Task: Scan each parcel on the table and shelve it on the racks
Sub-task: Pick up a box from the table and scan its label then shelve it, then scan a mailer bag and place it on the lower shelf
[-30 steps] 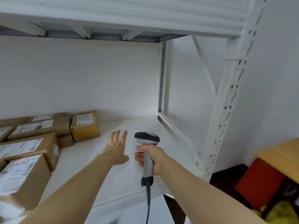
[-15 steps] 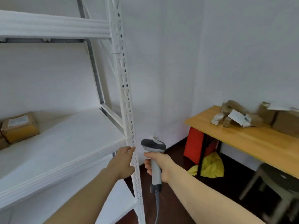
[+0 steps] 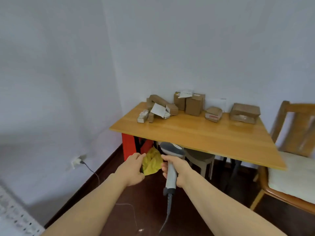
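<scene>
Several brown cardboard parcels [image 3: 194, 103] lie along the far edge of a wooden table [image 3: 196, 135] ahead of me. One small flat parcel [image 3: 214, 114] and a wider box [image 3: 244, 113] sit toward the right. My right hand [image 3: 175, 168] grips the handle of a grey barcode scanner [image 3: 171, 160], held upright below the table's near edge, its cable hanging down. Beside it, my left hand [image 3: 132, 169] hovers with loosely curled fingers and holds nothing. The rack shows only as a white corner [image 3: 15, 217] at the bottom left.
A wooden chair [image 3: 293, 160] with a pale cushion stands right of the table. Under the table are a red support [image 3: 128, 146], a yellow bag [image 3: 152, 161] and a beige stool [image 3: 201, 158]. A wall socket with a plugged cable [image 3: 78, 161] sits low on the left wall.
My view has swung right, from the rack shelf with its parcels to the table. My left hand has left the rack post. The scanner stays in my right hand.
</scene>
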`<state>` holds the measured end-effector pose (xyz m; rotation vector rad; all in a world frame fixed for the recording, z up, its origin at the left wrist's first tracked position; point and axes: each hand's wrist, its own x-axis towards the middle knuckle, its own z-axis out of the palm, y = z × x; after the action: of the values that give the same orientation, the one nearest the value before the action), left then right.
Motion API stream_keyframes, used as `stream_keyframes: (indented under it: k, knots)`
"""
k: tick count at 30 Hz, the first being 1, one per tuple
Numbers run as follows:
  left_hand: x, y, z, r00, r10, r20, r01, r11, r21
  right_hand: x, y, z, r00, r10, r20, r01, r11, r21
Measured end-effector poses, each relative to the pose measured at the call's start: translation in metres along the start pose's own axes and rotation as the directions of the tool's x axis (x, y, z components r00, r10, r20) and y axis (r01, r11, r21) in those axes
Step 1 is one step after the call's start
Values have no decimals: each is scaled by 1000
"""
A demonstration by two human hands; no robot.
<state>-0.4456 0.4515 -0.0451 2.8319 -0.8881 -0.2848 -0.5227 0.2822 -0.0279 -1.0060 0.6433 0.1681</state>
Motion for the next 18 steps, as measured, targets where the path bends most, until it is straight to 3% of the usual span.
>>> stream_keyframes:
  k: [7,18]
  knots:
    - [168,60,4,990,128,55,-124,990,-73,85,-98,-80,976,-36,-215,53,996,75]
    - [366,149,6,964,217,153,-214,976,-35,190,-210,-197,933,49,-356,25,979,200]
